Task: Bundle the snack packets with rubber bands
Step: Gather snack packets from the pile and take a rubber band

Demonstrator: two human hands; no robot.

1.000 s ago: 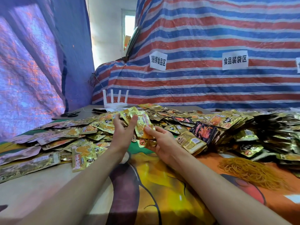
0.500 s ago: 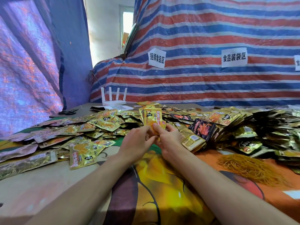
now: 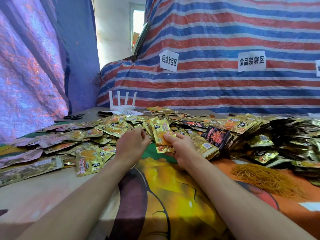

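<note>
Right hand holds a small stack of gold snack packets at the middle of the frame.

The right grip is closed on the stack's lower end, thumb across the front, and the packets stand tilted above the tabletop. The left hand sits just left of the stack, apart from it, with its fingers loosely curled and its back to the camera; whether that grip holds anything cannot be told. Loose snack packets lie heaped across the frame's middle band, with a black packet right of the hands. A mound of yellow rubber bands lies at lower right on the printed cloth. A white router and scissors sit behind the heap at centre left.
</note>
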